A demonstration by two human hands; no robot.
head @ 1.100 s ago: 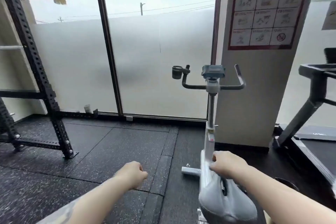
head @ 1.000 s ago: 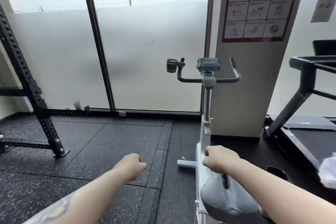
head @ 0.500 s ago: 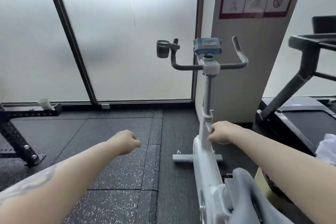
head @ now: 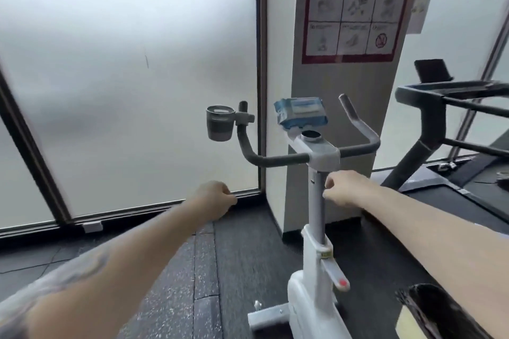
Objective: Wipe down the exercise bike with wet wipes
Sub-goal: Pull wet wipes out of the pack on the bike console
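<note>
Closer now, the right hand (head: 344, 187) curls empty beside the bike's post (head: 319, 201), left hand (head: 216, 199) fisted (empty too); a careless reach could topple the perched wet-wipes pack (head: 301, 113).

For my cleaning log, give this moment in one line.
wipes pack on bike console | right hand at handlebar post | left hand fisted, empty

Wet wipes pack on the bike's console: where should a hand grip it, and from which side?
Judging by its pose, grip the wet wipes pack across its near long edge, coming from above and the rider's side. It lies flat on the console between the handlebars, and its soft body should suit a pinch.
</note>
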